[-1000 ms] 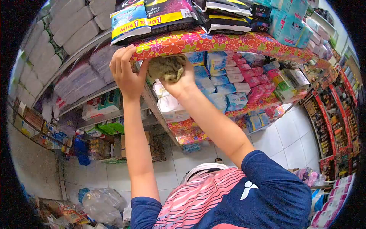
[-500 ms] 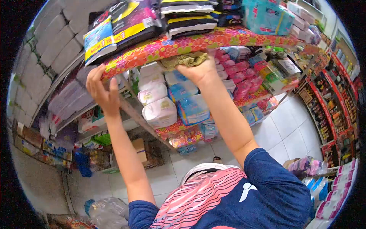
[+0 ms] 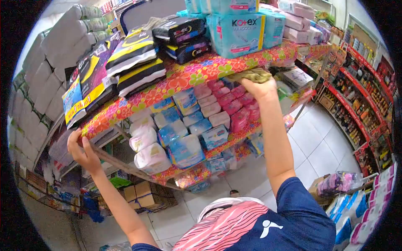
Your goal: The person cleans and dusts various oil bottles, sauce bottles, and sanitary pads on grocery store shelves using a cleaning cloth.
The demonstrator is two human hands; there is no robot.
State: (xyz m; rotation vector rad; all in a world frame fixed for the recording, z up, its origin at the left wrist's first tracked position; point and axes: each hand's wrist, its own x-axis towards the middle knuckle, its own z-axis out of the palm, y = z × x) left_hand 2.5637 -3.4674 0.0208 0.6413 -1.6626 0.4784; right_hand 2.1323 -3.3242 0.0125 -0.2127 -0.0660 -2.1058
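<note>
My right hand (image 3: 263,88) is closed on a crumpled olive-green cloth (image 3: 251,75), which it presses against the front edge of the upper shelf (image 3: 197,79). That shelf is covered in red-orange flowered paper. At the shelf's left corner, my left hand (image 3: 85,154) grips the edge, fingers at the corner and thumb apart from them. Above it lies a blue and yellow pad pack (image 3: 74,100). Black and yellow packs (image 3: 134,54) and teal Kotex packs (image 3: 236,35) stand on the same shelf. My right palm and some fingertips are hidden from view.
Below, a second shelf holds white packs (image 3: 151,158), blue packs (image 3: 184,150) and pink packs (image 3: 240,119). Cardboard boxes (image 3: 146,194) sit on the tiled floor (image 3: 310,146) at lower left. Red-edged racks (image 3: 356,108) of bottles line the right side.
My right hand has slid the cloth rightward along the shelf edge. My left hand stays at the left corner. The view has shifted, showing more of the shelf top.
</note>
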